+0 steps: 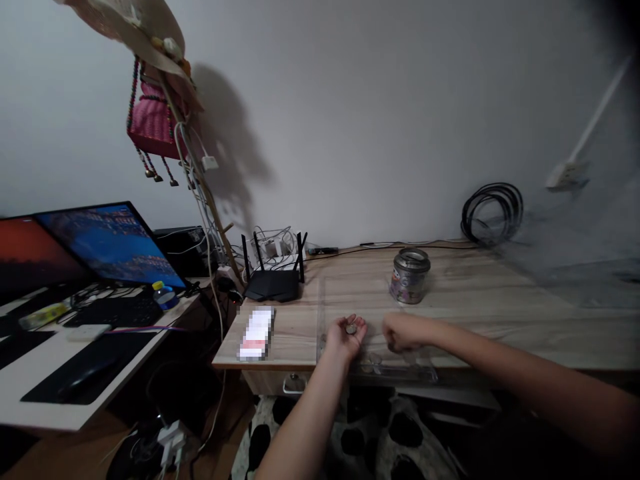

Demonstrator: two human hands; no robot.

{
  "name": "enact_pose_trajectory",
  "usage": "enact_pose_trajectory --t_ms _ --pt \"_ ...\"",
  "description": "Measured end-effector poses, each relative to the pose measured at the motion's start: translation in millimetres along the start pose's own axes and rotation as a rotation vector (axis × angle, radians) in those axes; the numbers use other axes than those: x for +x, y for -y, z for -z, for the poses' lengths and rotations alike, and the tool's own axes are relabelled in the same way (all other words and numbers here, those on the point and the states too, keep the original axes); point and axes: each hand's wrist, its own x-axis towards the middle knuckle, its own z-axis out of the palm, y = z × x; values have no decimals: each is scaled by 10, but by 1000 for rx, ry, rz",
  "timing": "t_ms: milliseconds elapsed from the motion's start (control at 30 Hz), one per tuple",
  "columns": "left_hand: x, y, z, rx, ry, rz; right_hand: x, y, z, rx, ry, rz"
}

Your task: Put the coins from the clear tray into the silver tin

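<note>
My left hand [347,339] is turned palm up just above the front of the wooden desk, its fingers curled into a cup. Small round silvery coins [351,329] lie in that palm; I cannot tell how many. To its right, my right hand [401,331] is closed, knuckles up, and whatever its fingers may hold is hidden. Behind the right hand stands an upright round metal tin [410,279] with a printed side and a grey lid. Below the hands, a clear plastic sheet or tray [395,369] lies along the desk's front edge.
A black router [273,285] with upright antennas and a blurred-out phone [257,333] are at the left of the desk [475,293]. Coiled black cable [493,212] leans at the back right. A lower desk with monitors [113,240] and a bottle [165,296] stands further left.
</note>
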Motion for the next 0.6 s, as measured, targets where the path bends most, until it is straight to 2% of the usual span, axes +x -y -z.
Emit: enact_pose_trajectory --t_ms 133,233,300,433,500,600 --pt "-2 53 -18 -5 10 29 160 192 291 60 -124 57" --pt "-56 8 -33 -80 20 -6 220 238 339 83 -225 80" --pt "-100 -73 -26 -93 5 -30 197 198 229 76 -192 85" --pt "-154 -232 6 -68 20 -45 101 63 -165 23 28 209" --pt "-157 -259 12 -55 38 -39 83 21 -318 10 48 241" --pt "-153 -239 6 -35 53 -17 99 -3 -420 30 77 233"
